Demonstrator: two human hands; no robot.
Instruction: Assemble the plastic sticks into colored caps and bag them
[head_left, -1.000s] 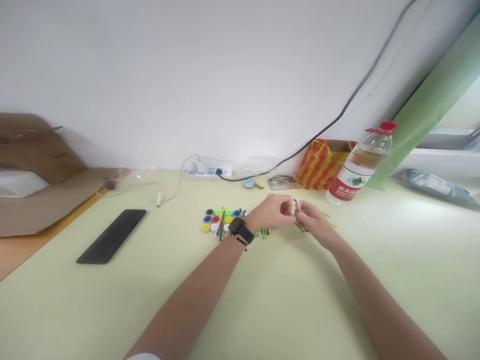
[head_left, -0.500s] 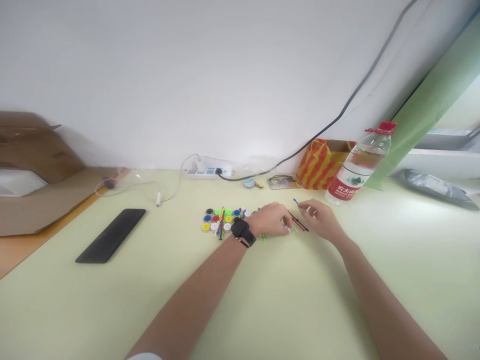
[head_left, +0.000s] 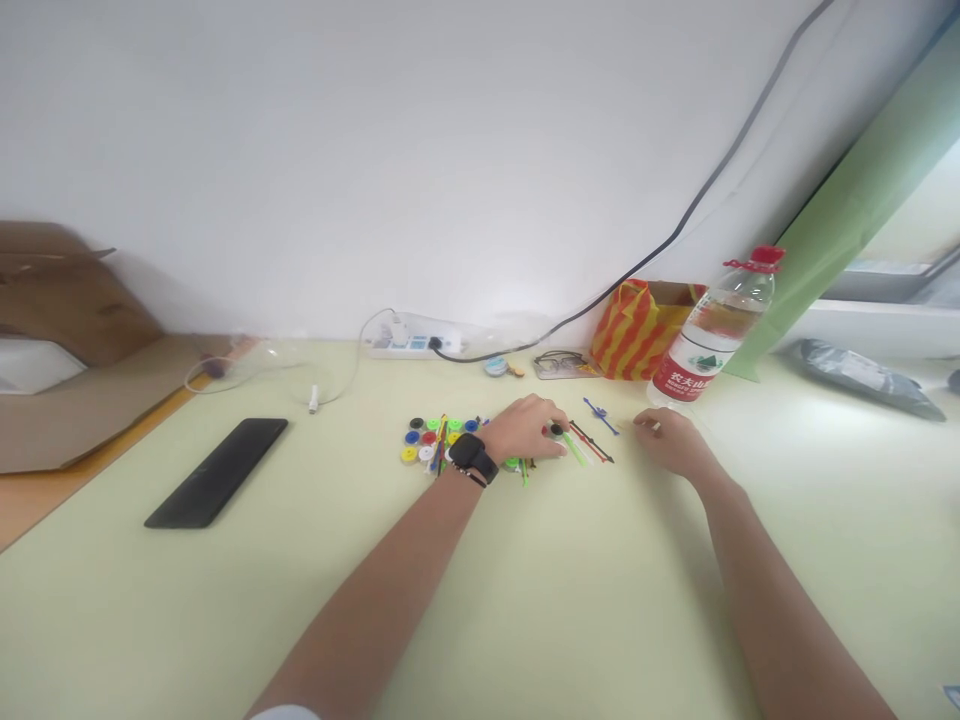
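Observation:
My left hand (head_left: 523, 431), with a black watch on its wrist, rests on the pale green table (head_left: 525, 600) among coloured plastic pieces, its fingertips closed over a small black disc (head_left: 556, 430). To its left lies a cluster of coloured round discs (head_left: 435, 438) with thin sticks across them. Just right of the fingers lie a green stick (head_left: 574, 449), a red-and-black stick (head_left: 592, 442) and a blue stick piece (head_left: 600, 414). My right hand (head_left: 670, 441) lies further right on the table, fingers curled around a small white piece (head_left: 655, 427).
A water bottle (head_left: 707, 345) with a red cap stands behind my right hand, next to a striped orange bag (head_left: 634, 331). A power strip (head_left: 409, 345), cables and glasses (head_left: 562, 361) lie along the wall. A black phone (head_left: 217, 471) and cardboard (head_left: 82, 400) sit left.
Both hands came down from being joined above the table. The sticks now lie on the table; my right hand moved right and my left hand settled on a black disc.

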